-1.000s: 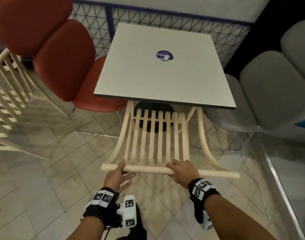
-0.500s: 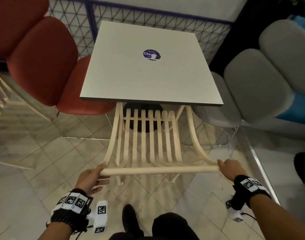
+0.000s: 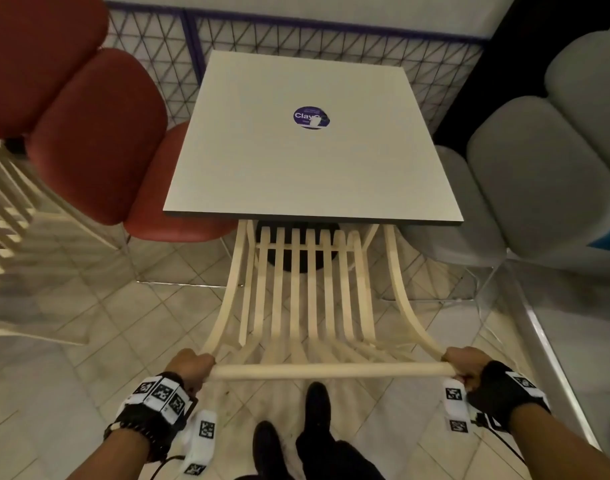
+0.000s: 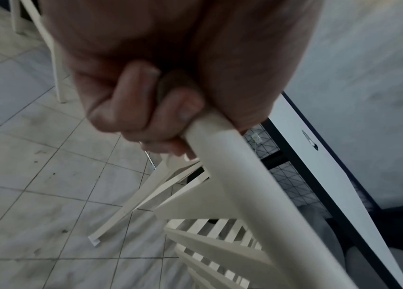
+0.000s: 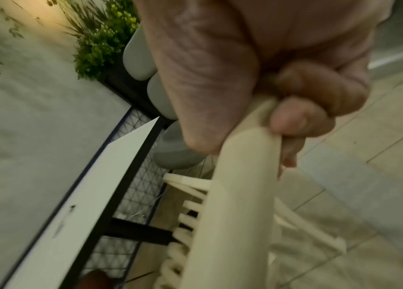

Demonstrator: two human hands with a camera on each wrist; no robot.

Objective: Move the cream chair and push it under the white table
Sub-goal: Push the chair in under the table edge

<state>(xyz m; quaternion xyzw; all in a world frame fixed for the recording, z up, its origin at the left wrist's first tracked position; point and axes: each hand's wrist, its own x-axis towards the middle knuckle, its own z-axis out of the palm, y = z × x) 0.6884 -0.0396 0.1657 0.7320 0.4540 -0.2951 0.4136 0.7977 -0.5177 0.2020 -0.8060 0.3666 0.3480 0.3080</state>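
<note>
- While the chair [image 3: 308, 296] is standing with its slatted seat partly under the near edge of the table [image 3: 296, 174], both hands are gripping its round top rail [image 3: 327, 370], one at each end
- The left hand [image 3: 192, 366] is clenching around the rail's left end; in the left wrist view its fingers [image 4: 131, 97] are curling tight under the rail, with the thumb side over the top
- The right hand [image 3: 464, 365] is wrapping the rail's right end the same way; in the right wrist view its fingers [image 5: 301, 117] are folding around the rail from below and the thumb is pressing along the other side
- Beyond the fingertips the back slats are sloping down and away toward the seat, whose far part is hiding beneath the tabletop; how far under it is reaching cannot be told
- A round blue sticker [image 3: 311, 117] is lying on the tabletop, well past the fingers
- A dark round table base [image 3: 298, 251] is showing through the seat slats, below the near table edge
- Out past the left hand a red chair [image 3: 88, 133] is standing beside the table, and out past the right hand a grey chair [image 3: 539, 188] is standing at the other side
- Nearer than the knuckles, between the two wrists, the person's dark shoes [image 3: 317, 400] are standing on the tiled floor [image 3: 106, 341]
</note>
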